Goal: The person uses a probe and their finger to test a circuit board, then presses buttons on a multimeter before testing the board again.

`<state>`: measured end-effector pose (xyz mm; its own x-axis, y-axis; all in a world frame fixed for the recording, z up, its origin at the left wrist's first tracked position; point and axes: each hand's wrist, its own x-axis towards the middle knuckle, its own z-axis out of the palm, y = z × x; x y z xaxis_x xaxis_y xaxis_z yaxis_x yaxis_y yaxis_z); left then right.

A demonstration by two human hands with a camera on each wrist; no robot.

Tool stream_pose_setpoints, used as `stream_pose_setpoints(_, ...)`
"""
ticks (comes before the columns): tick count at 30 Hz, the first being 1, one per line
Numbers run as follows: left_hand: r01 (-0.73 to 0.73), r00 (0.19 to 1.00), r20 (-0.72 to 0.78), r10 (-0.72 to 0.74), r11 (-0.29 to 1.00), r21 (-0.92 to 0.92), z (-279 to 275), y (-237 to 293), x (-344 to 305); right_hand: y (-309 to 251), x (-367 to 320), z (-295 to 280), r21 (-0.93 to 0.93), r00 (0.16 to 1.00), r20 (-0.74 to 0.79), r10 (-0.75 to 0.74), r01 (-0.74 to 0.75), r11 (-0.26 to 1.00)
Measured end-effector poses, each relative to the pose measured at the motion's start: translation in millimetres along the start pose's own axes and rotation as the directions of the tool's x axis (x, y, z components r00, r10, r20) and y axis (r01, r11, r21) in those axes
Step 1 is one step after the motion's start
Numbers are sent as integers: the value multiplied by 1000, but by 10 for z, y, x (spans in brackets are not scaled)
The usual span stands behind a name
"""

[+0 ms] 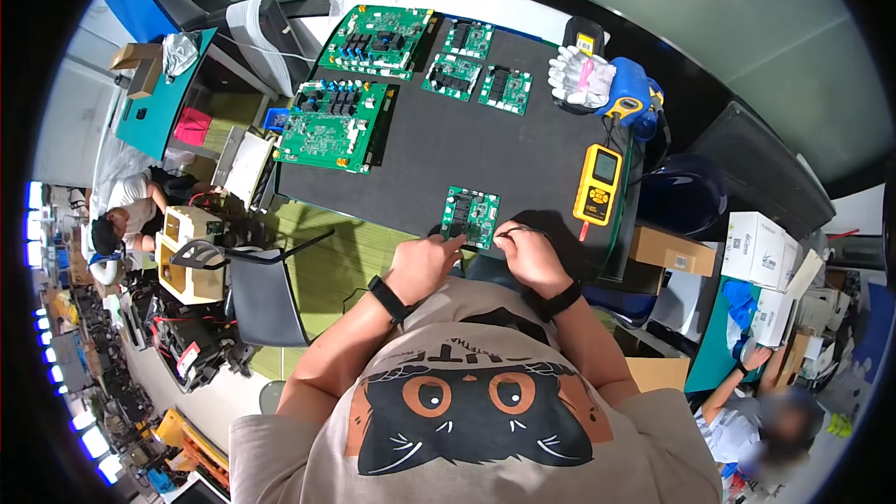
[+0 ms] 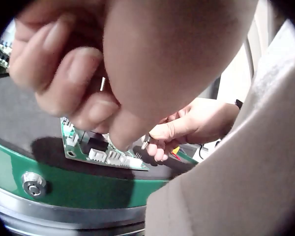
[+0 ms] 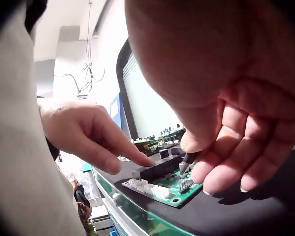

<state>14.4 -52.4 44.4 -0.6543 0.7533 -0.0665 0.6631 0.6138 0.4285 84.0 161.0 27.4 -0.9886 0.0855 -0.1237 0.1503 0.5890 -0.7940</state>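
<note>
A small green circuit board (image 1: 481, 209) lies flat near the front edge of the dark table mat. My left hand (image 1: 425, 263) is at its near left side; in the right wrist view the index finger of my left hand (image 3: 88, 132) reaches out straight to the black parts on the board (image 3: 160, 191). At the board's right, my right hand (image 1: 534, 259) pinches a slim dark tool (image 3: 188, 161) between thumb and index finger, its pale pointed tip down at the board. White connectors (image 2: 110, 157) line one board edge.
Two large green boards (image 1: 327, 135) stand at the table's left. Several small boards (image 1: 506, 90) lie at the back. A yellow meter (image 1: 600, 185) is on the right, below white gloves (image 1: 577, 77) and a blue-yellow device (image 1: 635, 93). People sit at both sides beyond.
</note>
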Motion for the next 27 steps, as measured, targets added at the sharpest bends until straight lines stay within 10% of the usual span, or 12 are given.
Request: stream_pose_setpoints(27, 422, 899, -52, -435, 892, -165, 57, 42, 6, 278, 332, 22, 100, 982, -151, -114, 130, 987)
